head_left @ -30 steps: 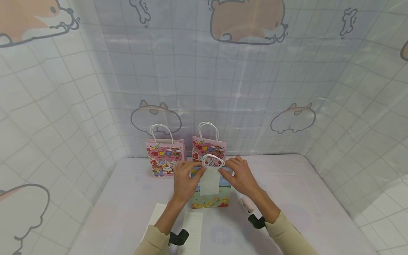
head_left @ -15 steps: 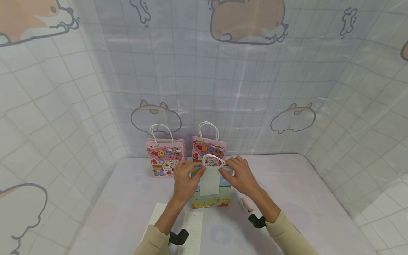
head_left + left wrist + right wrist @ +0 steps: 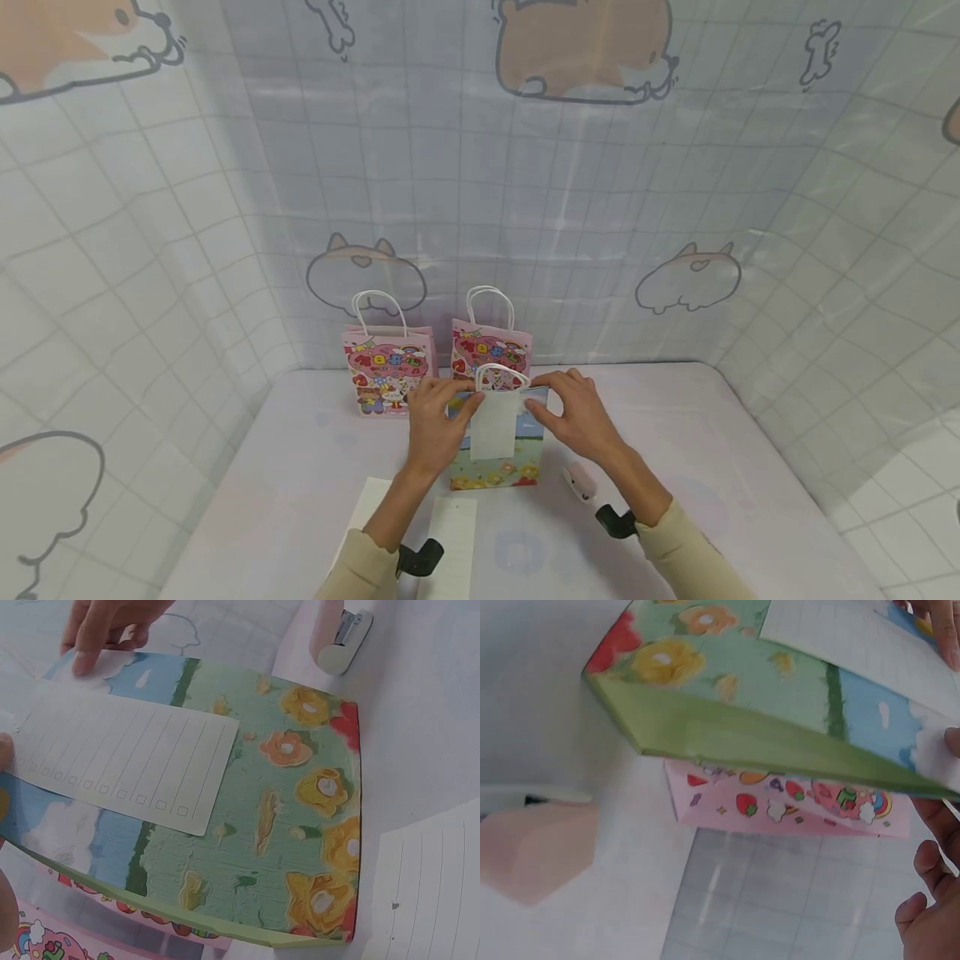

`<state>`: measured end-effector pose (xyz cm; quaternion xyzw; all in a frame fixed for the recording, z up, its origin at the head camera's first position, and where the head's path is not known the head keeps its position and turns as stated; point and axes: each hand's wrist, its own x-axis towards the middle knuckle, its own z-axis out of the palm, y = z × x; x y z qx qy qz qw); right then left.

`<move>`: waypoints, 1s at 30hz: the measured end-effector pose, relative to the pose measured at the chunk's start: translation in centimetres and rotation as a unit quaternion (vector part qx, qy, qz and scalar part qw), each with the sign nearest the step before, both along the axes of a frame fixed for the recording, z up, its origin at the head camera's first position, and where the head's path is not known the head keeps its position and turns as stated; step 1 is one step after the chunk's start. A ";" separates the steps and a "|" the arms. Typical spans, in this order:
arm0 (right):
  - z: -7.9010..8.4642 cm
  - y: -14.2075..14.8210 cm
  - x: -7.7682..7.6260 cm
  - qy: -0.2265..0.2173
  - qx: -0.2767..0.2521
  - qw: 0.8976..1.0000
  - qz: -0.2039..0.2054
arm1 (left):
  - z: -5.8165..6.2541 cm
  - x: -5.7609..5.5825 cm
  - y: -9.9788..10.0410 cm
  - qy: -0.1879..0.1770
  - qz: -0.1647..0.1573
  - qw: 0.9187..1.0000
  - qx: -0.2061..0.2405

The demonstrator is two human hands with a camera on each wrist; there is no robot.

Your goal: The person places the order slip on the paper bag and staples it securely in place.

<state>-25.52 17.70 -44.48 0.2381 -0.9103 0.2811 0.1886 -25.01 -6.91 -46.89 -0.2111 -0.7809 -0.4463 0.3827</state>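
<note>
Flower-print bag (image 3: 495,473): held between both hands, in front of two pink bags (image 3: 387,375) on the desk (image 3: 697,450).
Left hand (image 3: 438,425): the top edge is pinched beside the lined slip's (image 3: 492,429) upper corner.
Right hand (image 3: 577,421): the bag's top right corner is pinched.
Lined slip: laid against the bag's front, below the white handle (image 3: 502,367).
Pink stapler (image 3: 581,482): placed near the right forearm.
</note>
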 end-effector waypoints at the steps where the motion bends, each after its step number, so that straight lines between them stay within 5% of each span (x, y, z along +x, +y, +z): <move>1: -0.1 0.2 0.0 -0.001 0.002 1.000 -0.002 | 0.0 0.0 0.0 0.001 0.000 1.000 0.001; 22: -2.8 4.5 0.9 -0.037 0.036 0.998 -0.025 | -0.1 0.0 -0.2 -0.013 -0.005 1.000 0.005; 30: -3.9 6.4 1.2 -0.073 0.060 0.995 0.015 | -0.1 -0.1 -0.2 -0.018 -0.005 1.000 0.001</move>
